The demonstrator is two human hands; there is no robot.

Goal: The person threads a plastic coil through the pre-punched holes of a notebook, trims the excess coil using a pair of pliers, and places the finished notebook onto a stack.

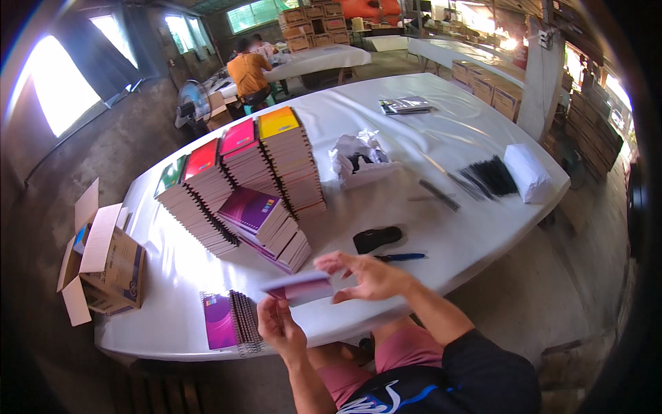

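Note:
Above the table's near edge, my left hand (281, 326) pinches the lower left corner of a purple-covered notebook (307, 290), which is tilted and slightly blurred. My right hand (372, 277) is at the notebook's right end, thumb and fingers spread apart; whether a fingertip touches it I cannot tell. Just beyond stands a stack of purple notebooks (254, 209) with plain page edges. Left of my left hand lie purple notebooks with spiral binding (219, 323). A dark, rounded object (376, 239) and a blue-and-black slim tool (405, 257) rest beyond my right hand.
Tall stacks of notebooks with yellow (278, 121), pink and red covers stand at the back left. An open carton (114, 272) is left of the white table (414, 165). Black binding coils (491, 178) lie beside a white bundle (527, 172). Crumpled white paper (358, 160) sits mid-table.

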